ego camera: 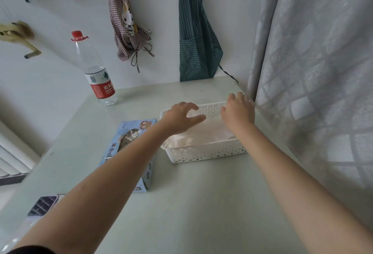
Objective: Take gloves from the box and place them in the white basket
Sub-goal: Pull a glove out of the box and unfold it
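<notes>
So we've got the white basket (203, 150) sitting on the pale green surface (201, 203), its long axis running left to right, with thin clear gloves (201, 136) lying crumpled inside it. The glove box (129, 148) lies flat just left of the basket, its long side running near to far and its far end tipped a bit to the right, opening facing up with more gloves showing through. Our left hand (181, 118) hovers over the basket's left end with fingers spread wide, grip holding nothing. Our right hand (238, 110) is over the far right corner, fingers relaxed and loose; we can't tell if it touches the rim. Far left stands a water bottle (94, 72) with a red cap, well apart from the box. A curtain (312, 72) hangs close on the basket's right, and two aprons hang on the far wall. A small grey vented gadget (44, 205) sits near left, partly behind our left forearm.
</notes>
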`<act>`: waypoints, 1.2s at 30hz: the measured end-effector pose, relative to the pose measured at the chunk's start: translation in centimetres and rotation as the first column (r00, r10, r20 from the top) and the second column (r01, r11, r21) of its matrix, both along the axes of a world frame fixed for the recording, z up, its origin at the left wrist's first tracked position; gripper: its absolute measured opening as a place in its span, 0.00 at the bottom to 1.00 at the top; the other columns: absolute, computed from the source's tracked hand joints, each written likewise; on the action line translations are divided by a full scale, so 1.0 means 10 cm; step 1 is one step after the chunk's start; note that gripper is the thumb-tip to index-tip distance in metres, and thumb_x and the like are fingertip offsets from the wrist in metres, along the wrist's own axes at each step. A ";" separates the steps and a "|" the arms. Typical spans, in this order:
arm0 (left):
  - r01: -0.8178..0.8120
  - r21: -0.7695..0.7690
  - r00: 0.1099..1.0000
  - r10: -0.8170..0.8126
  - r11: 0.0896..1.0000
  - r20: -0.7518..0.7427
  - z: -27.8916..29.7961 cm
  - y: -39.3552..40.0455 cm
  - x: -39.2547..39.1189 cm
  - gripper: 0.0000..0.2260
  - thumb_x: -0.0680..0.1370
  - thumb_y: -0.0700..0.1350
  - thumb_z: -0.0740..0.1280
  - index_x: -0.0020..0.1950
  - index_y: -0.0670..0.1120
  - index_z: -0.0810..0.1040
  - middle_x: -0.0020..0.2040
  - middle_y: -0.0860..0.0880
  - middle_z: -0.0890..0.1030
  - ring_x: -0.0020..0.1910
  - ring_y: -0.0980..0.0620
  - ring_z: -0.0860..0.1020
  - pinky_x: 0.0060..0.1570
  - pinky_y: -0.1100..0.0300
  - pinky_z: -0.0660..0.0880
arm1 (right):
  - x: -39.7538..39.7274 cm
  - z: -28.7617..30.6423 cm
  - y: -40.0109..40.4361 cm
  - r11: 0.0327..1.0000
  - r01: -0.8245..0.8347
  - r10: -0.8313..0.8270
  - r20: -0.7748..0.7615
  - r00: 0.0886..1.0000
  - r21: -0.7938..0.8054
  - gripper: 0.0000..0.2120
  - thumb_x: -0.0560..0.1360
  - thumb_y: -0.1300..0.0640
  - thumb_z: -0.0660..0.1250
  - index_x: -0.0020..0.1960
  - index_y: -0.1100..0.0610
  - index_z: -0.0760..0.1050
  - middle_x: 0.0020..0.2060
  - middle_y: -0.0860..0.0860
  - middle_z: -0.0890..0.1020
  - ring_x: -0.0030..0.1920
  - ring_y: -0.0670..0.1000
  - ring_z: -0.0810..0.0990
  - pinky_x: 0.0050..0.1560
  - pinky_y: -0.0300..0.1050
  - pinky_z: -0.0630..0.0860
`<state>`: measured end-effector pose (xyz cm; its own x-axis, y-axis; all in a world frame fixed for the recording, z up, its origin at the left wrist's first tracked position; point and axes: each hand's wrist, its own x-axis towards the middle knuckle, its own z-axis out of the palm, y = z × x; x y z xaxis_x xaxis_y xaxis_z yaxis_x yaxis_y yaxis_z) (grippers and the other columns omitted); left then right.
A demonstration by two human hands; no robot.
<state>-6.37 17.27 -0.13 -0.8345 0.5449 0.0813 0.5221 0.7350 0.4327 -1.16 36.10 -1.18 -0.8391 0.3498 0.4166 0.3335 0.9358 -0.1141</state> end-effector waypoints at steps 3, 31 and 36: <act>-0.124 0.194 0.985 0.144 0.973 -0.091 0.15 -0.33 -0.02 0.09 0.79 0.52 0.65 0.54 0.50 0.81 0.55 0.50 0.80 0.55 0.50 0.77 0.53 0.57 0.73 | -0.04 0.11 -0.27 0.997 -0.081 0.081 -0.034 0.996 -0.003 0.09 0.78 0.59 0.59 0.55 0.61 0.73 0.53 0.58 0.76 0.55 0.59 0.73 0.49 0.50 0.66; -0.540 0.332 0.812 0.582 0.773 -0.034 -0.56 -2.01 0.12 0.08 0.78 0.47 0.66 0.53 0.48 0.82 0.54 0.46 0.77 0.57 0.46 0.73 0.51 0.52 0.74 | -0.40 -0.13 -2.43 0.813 -0.466 0.536 0.134 0.834 -0.349 0.07 0.75 0.59 0.60 0.44 0.54 0.77 0.44 0.50 0.80 0.45 0.54 0.79 0.43 0.47 0.77; -0.489 0.425 0.832 0.554 0.761 -0.035 -0.48 -2.07 0.13 0.08 0.76 0.46 0.67 0.53 0.50 0.81 0.51 0.49 0.76 0.53 0.49 0.76 0.50 0.53 0.75 | -0.30 0.28 -2.37 0.596 -0.500 0.533 -0.156 0.832 -0.628 0.05 0.75 0.59 0.62 0.47 0.61 0.73 0.40 0.53 0.77 0.39 0.51 0.76 0.43 0.50 0.76</act>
<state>-5.04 -3.40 -4.93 -0.9394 -0.0749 0.3344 0.1880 0.7032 0.6857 -4.17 12.44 1.63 -0.9734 0.0115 0.2288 -0.1630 0.6669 -0.7271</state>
